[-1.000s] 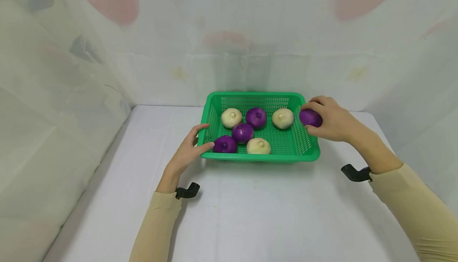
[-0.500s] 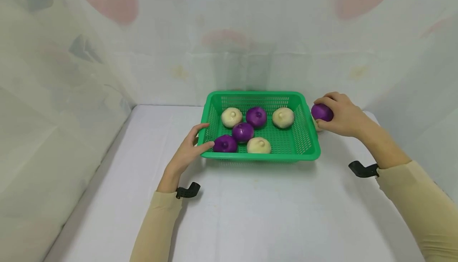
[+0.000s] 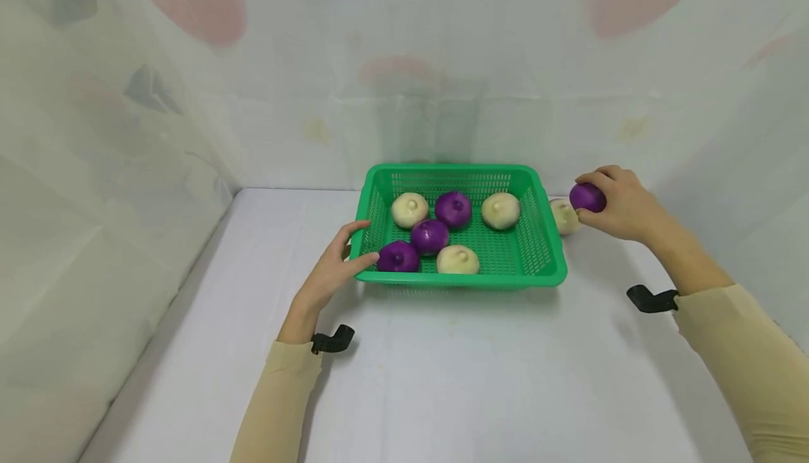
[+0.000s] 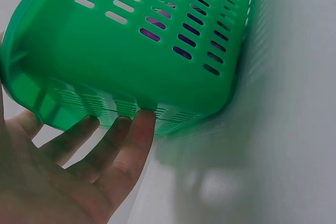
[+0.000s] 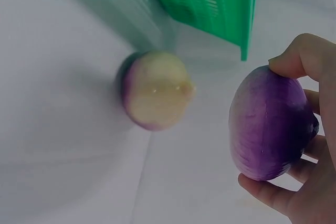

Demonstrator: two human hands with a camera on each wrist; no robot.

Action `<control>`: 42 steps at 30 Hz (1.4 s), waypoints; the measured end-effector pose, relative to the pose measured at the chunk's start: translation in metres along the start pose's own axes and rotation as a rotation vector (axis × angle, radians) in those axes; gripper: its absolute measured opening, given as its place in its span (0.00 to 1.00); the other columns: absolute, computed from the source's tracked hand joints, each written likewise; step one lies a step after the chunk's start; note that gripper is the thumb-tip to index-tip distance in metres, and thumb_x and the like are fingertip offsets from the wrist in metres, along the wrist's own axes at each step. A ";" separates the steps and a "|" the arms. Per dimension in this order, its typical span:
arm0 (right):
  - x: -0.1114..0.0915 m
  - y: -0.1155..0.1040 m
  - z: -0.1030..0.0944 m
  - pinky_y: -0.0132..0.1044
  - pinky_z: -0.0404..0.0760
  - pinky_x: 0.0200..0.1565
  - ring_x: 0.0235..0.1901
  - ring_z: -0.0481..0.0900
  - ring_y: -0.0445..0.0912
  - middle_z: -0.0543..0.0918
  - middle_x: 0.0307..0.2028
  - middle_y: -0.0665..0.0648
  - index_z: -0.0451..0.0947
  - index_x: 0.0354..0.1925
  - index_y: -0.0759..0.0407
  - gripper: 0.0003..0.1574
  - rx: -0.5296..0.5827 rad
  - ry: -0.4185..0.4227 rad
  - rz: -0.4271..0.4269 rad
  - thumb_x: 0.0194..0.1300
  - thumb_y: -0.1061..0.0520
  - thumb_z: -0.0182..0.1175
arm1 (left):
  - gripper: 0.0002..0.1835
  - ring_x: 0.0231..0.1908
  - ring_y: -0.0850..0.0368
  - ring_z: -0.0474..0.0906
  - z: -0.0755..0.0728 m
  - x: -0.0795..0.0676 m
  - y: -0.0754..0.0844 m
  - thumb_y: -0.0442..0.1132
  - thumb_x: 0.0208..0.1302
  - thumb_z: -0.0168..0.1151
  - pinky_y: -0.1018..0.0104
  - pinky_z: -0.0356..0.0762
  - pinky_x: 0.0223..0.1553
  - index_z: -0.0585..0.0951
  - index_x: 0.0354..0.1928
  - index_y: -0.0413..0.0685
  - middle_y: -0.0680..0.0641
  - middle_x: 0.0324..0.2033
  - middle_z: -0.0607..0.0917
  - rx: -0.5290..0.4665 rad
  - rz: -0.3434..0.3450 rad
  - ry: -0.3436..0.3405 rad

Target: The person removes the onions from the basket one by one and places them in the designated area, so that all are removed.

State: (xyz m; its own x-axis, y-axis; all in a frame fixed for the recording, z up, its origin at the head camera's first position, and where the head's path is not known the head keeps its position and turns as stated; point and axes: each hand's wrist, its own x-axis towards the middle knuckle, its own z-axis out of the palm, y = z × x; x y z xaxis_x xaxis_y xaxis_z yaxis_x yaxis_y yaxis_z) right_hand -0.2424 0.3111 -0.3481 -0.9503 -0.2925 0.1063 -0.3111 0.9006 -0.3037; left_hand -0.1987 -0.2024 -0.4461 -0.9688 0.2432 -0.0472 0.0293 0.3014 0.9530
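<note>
My right hand [image 3: 626, 206] holds a purple turnip [image 3: 586, 197] between thumb and fingers, raised just right of the green basket [image 3: 458, 280]. Below it, a cream-sided turnip [image 5: 157, 90] sits on the table beside the basket's right end, partly behind the hand in the head view. At the basket's left end, my left hand [image 3: 325, 270] grips the rim, thumb over the front corner. In the left wrist view its fingertips [image 4: 144, 121] rest against the outer wall. Inside the basket lie several turnips, some showing purple [image 3: 430, 236], others cream [image 3: 501, 210].
The white-covered table [image 3: 455, 372] extends in front of and to both sides of the basket. A white patterned cloth [image 3: 404, 41] hangs close behind it, and another sheet [image 3: 82, 203] hangs along the left.
My right hand has carried the purple turnip rightward, from over the basket's right rim to beyond it, uncovering the cream-sided turnip on the table. The left hand and basket have stayed in place.
</note>
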 end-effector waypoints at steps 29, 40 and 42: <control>0.003 0.053 0.020 0.74 0.71 0.48 0.60 0.56 0.76 0.57 0.64 0.81 0.64 0.68 0.66 0.37 0.029 -0.021 0.157 0.68 0.51 0.60 | 0.38 0.76 0.31 0.47 0.001 0.000 0.002 0.57 0.65 0.69 0.24 0.50 0.65 0.63 0.74 0.71 0.59 0.77 0.54 0.000 0.002 -0.002; 0.002 0.072 0.044 0.74 0.71 0.49 0.60 0.58 0.79 0.59 0.63 0.80 0.65 0.68 0.66 0.37 0.016 -0.047 0.182 0.67 0.50 0.61 | 0.40 0.76 0.34 0.49 0.002 -0.001 0.002 0.57 0.64 0.70 0.25 0.53 0.65 0.63 0.75 0.68 0.59 0.77 0.56 -0.009 -0.001 0.004; 0.002 0.074 0.048 0.74 0.71 0.49 0.60 0.57 0.79 0.58 0.63 0.81 0.65 0.68 0.66 0.37 0.022 -0.063 0.187 0.67 0.51 0.61 | 0.39 0.75 0.35 0.49 0.002 -0.001 0.002 0.57 0.64 0.70 0.25 0.53 0.66 0.64 0.75 0.68 0.59 0.77 0.56 -0.013 0.001 0.002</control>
State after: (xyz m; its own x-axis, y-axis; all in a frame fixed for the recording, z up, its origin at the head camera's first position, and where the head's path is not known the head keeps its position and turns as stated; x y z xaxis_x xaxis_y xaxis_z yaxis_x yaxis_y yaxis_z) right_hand -0.2672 0.3617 -0.4153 -0.9899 -0.1410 -0.0131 -0.1286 0.9341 -0.3332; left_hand -0.1970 -0.2004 -0.4450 -0.9694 0.2413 -0.0457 0.0269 0.2894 0.9568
